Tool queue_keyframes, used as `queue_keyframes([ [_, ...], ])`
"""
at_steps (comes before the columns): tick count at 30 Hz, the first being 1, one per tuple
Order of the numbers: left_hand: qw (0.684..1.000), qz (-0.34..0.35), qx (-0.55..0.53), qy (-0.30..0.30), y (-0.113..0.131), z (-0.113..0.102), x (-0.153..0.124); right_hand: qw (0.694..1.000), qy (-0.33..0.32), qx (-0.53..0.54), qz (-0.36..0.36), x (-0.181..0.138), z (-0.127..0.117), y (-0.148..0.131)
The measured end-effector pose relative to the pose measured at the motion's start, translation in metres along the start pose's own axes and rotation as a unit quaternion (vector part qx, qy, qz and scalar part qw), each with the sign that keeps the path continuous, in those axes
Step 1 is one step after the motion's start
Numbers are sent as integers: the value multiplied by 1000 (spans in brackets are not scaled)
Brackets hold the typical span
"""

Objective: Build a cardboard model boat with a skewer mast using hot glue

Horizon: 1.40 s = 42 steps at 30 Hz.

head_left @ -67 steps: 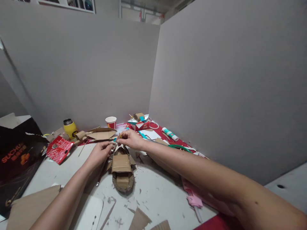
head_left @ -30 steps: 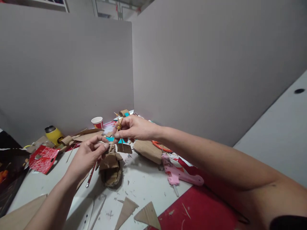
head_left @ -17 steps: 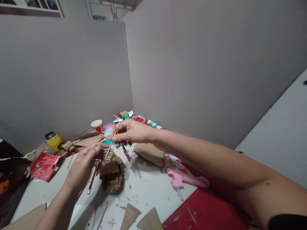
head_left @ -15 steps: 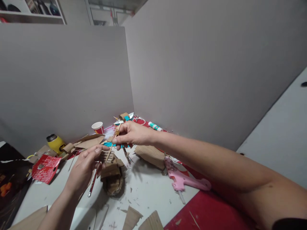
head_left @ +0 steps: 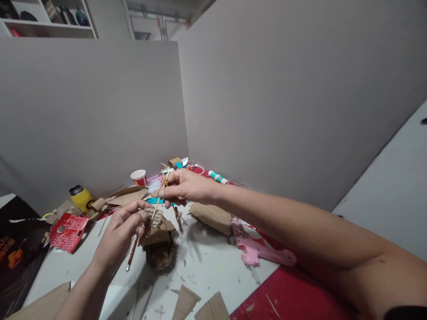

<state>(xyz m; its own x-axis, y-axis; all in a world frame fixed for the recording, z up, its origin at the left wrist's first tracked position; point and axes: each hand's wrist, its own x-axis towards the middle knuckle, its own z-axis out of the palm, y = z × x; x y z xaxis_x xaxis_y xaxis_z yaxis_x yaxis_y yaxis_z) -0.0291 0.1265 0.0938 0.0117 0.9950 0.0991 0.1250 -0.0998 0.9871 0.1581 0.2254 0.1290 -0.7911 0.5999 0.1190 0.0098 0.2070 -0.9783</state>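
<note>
- Black packaging [head_left: 20,266]: partial orange-red lettering, not readable; red packet [head_left: 66,233] with white print, too small to read.
- Left hand [head_left: 122,229]: fingers curled, thumb and fingers pinched on corrugated piece [head_left: 155,220], above cardboard model [head_left: 160,255].
- Wooden sticks [head_left: 156,206]: bound by yellow band [head_left: 166,182], tilted between both hands.
- Right hand [head_left: 187,186]: extended across from right, thumb and fingertips clamped on wooden sticks near yellow band.
- Pink glue gun [head_left: 248,249]: lying on white table [head_left: 213,275].

One head-worn camera looks forward and down from the person's own side of the white tabletop [head_left: 216,263], toward the corner where grey partitions [head_left: 110,102] meet. Its wide view takes in the left hand [head_left: 126,224] and right hand [head_left: 188,186] fairly near, below mid-frame, with a shelf [head_left: 53,25] farther off at upper left
</note>
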Motion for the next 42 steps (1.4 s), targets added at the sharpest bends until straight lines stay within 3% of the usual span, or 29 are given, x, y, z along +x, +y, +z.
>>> queue_keyframes([
  [20, 999, -6, -38, -11, 10, 2, -4, 997, 26, 75, 2, 1, 7, 4],
  [26, 1000, 16, 1, -24, 8, 1, -6, 998, 28, 62, -5, 1, 6, 4],
  [42, 999, -38, -12, -3, 7, 5, -3, 999, 10, 47, -3, 7, 0, 15],
])
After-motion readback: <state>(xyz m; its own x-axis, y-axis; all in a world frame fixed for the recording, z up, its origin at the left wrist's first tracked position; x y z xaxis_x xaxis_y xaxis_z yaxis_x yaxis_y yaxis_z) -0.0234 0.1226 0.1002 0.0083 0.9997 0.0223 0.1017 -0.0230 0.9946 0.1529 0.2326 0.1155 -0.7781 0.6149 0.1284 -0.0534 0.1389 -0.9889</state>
